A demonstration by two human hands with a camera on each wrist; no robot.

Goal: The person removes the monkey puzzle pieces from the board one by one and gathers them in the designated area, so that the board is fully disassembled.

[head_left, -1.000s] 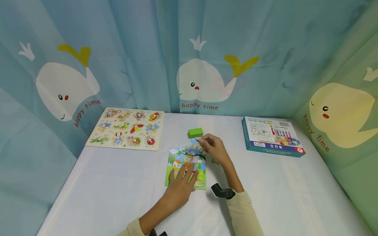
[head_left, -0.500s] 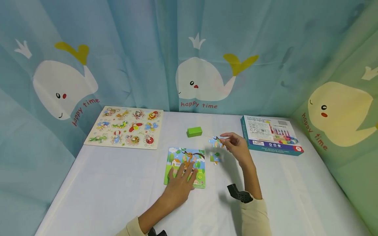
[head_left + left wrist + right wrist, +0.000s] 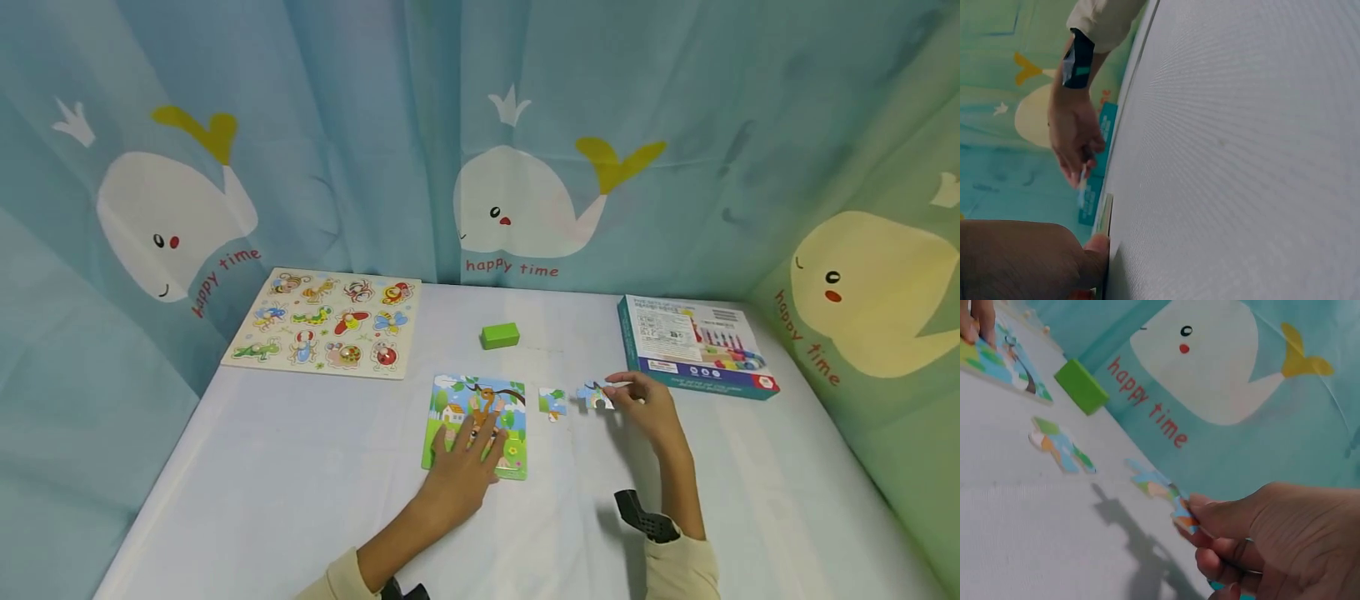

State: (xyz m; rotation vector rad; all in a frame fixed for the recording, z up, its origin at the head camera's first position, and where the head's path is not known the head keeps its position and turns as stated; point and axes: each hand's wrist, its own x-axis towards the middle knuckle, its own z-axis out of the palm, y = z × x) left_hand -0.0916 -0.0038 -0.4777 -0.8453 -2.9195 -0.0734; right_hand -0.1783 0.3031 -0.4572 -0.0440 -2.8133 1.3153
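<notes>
My left hand (image 3: 461, 477) rests with its fingers spread on a square jigsaw puzzle (image 3: 515, 414), which shows a giraffe-like animal, a house and a branch. To its right, my right hand (image 3: 654, 417) pinches a jigsaw piece (image 3: 594, 395) between thumb and fingers. The right wrist view shows that held piece (image 3: 1155, 489) raised above the table, its shadow falling below. A second jigsaw piece (image 3: 552, 401) lies flat between the puzzle and my right hand. In the left wrist view, most of the left hand's fingers are hidden.
Behind the puzzle stands a green block (image 3: 500, 336). An insect picture board (image 3: 322, 323) lies at the back left, and a teal-edged box (image 3: 693, 346) at the back right, near my right hand. A whale-print curtain (image 3: 360, 150) hangs around the white table (image 3: 300, 467).
My right hand has carried the jigsaw piece away from the puzzle's upper right corner, rightward and then slightly nearer. The second piece has come into clear view. My left hand has stayed put.
</notes>
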